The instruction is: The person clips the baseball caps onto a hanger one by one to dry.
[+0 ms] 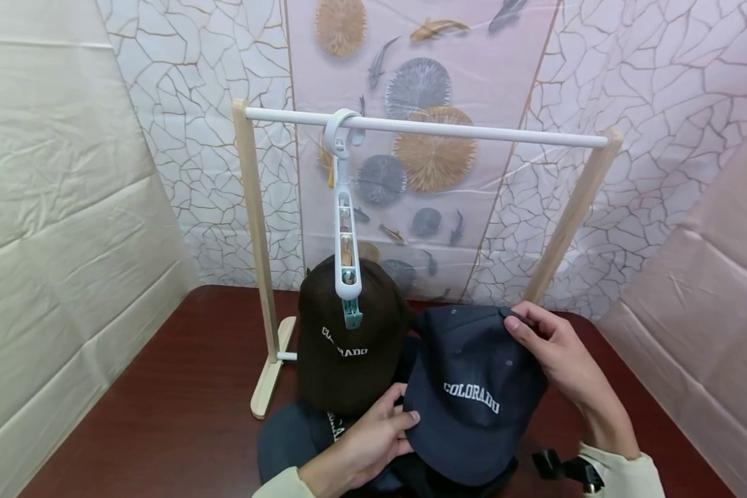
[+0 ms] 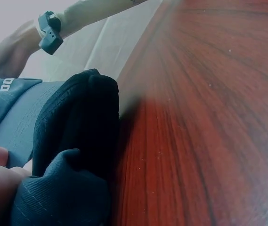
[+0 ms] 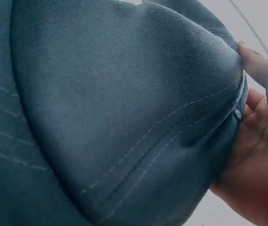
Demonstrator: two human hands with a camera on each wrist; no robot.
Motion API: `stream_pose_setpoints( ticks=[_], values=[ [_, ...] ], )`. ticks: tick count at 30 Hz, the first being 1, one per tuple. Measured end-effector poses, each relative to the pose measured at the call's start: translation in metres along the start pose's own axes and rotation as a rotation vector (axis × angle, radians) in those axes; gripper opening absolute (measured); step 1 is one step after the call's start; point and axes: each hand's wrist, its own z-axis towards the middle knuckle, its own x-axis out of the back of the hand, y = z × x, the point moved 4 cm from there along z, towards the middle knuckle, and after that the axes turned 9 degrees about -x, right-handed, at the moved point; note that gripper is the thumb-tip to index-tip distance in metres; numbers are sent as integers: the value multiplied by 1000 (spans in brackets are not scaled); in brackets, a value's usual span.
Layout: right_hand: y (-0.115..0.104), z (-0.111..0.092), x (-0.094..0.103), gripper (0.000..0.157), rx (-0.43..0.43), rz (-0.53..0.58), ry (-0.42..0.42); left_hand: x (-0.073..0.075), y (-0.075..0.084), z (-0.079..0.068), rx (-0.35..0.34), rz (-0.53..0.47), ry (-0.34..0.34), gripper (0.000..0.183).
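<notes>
A navy baseball cap (image 1: pixel 473 366) with white COLORADO lettering is held up between both hands, brim toward the camera. My left hand (image 1: pixel 376 439) pinches the brim's left edge, thumb on top. At the top of the crown, my right hand (image 1: pixel 557 349) pinches the cloth between thumb and fingers; the right wrist view shows the stitched crown (image 3: pixel 124 94) bunched at that grip. Left of it hangs a dark brown COLORADO cap (image 1: pixel 348 380), beneath a teal clip (image 1: pixel 351 315) on a white hanger (image 1: pixel 347 207). Under both lies another dark blue cap (image 1: pixel 283 439), partly hidden by my left forearm.
The hanger hooks over the white rod (image 1: pixel 473 130) of a rack with wooden posts (image 1: pixel 258 228). Its left foot (image 1: pixel 268 387) rests on the dark red table (image 1: pixel 180 401). Patterned cloth (image 1: pixel 205 138) stands behind, with pale padded walls (image 1: pixel 56 207) at the sides.
</notes>
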Motion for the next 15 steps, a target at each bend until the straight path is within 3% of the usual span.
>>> stream_pose_setpoints(
  ticks=[9,15],
  values=[
    [-19,0,-11,22,-56,-118,-17,-4,1,-2,-21,128,40,29],
    [-39,-5,-12,18,-27,-71,-37,-4,-1,-1,-5,274,59,27]
  ],
)
